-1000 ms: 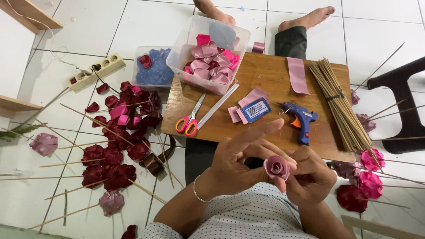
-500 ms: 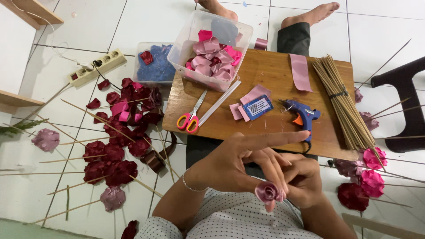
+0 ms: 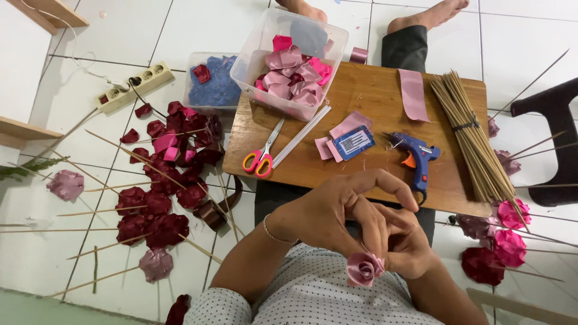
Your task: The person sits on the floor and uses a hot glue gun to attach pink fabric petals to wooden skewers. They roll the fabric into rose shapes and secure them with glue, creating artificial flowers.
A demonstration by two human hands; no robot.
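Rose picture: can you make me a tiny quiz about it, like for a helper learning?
1. True or false: the scissors lie on the board.
2. Which hands touch the pink rose? A) left only B) right only C) both
3. What colour is the glue gun?

Key: 1 true. 2 C: left hand and right hand meet at it. 3 blue, with an orange trigger.

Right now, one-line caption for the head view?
Both hands pinch a pink ribbon rose above a wooden board holding scissors and glue gun.
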